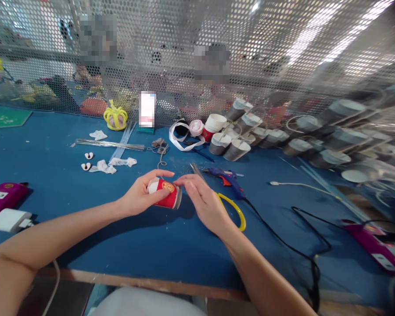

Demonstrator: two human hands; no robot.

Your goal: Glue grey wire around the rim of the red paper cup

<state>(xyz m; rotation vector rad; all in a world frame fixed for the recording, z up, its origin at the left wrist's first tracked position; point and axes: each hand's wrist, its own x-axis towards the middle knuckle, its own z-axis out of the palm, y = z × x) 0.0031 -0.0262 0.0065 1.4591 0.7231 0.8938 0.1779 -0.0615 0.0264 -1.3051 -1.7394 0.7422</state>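
Observation:
My left hand (140, 193) is wrapped around a red and white paper cup (161, 198) lying on its side above the table. A grey band runs round the cup's rim, on the right. At that rim the fingertips of my right hand (202, 197) are drawn together; whatever they pinch is too small to make out. Just behind the cup, a loose bundle of grey cord (160, 145) trails a strand toward it. Scissors with a yellow handle (238, 213) lie partly hidden under my right hand. A blue glue gun (228, 177) rests beyond them.
Several grey-wrapped cups (237, 150) stand and lie at the back right, near a white ribbon (176, 142). Metal wires (110, 144) and white scraps (105, 166) lie left. Purple power strips (6, 197) sit at both sides. A perforated metal screen (171, 66) closes the back.

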